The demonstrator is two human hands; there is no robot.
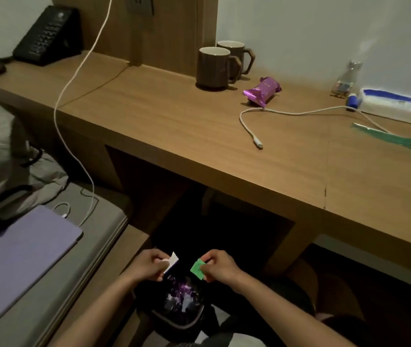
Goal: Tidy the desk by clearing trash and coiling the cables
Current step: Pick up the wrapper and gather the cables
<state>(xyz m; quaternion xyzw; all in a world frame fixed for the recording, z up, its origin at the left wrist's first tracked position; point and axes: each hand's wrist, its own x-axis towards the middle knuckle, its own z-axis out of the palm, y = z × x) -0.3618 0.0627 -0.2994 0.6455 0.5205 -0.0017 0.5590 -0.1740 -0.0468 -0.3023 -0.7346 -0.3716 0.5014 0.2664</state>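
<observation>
The wooden table [199,146] fills most of your view, running from far left to near right; the bed [49,284] lies to your left, with a flat purple slab [19,254] on it. Below you, under the table's edge, the dark bin [181,319] stands open with purple and pale litter inside. A black telephone [46,36] sits at the table's far left end; a tissue pack [397,106] lies at the far right, with a small bottle [347,78] just behind it; two brown mugs [213,67] stand touching near the wall. The long white cable [74,78] drops from the top of the frame, over the table's left end, down to the bed beside the slab; the short white cable [287,112] lies loose on the table, uncoiled, from the tissue pack toward the middle. The purple wrapper [262,91] rests by the mugs; the green wrapper [394,140] lies near the right edge. Your left hand [149,265] pinches a white scrap [173,261] and your right hand [218,265] pinches a green scrap [197,268], both above the bin.
</observation>
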